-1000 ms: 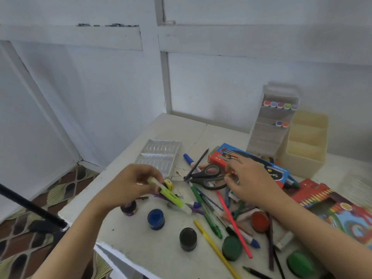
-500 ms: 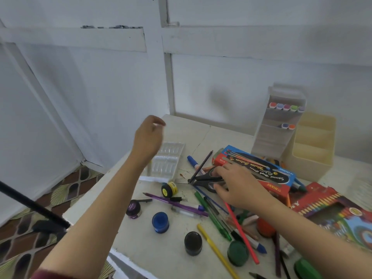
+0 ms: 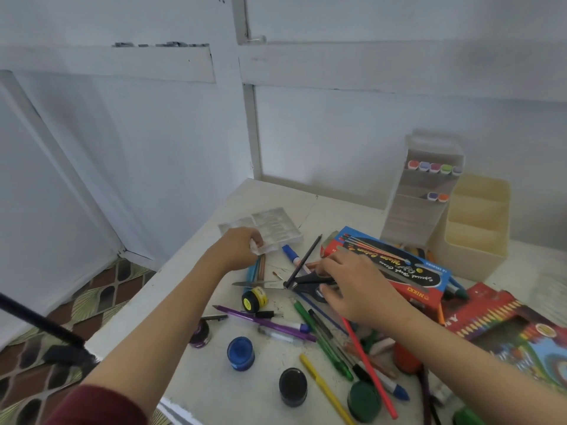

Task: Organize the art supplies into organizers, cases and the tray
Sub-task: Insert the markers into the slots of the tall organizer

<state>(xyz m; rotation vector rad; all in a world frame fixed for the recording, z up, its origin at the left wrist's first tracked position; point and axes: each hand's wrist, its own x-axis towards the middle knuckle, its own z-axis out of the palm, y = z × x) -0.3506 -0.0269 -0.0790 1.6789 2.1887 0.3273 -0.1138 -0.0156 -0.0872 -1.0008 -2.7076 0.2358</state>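
Left hand (image 3: 237, 250) has dropped from mid-air to the near corner of the clear plastic tray (image 3: 276, 225); thumb and fingers pinch that corner. Since the last frame the tray has turned askew at the far left of the table (image 3: 260, 197). Teal and brown pencils (image 3: 256, 269) lie just below that hand. Right hand (image 3: 352, 289) rests on the black scissors (image 3: 310, 282) at table centre, fingers curled over the handles, blades pointing left. I note a black pencil (image 3: 303, 260) lying across the scissors. The clear marker organizer (image 3: 426, 191) stands beside the cream organizer (image 3: 475, 228) at the far right, markers in its top two tiers.
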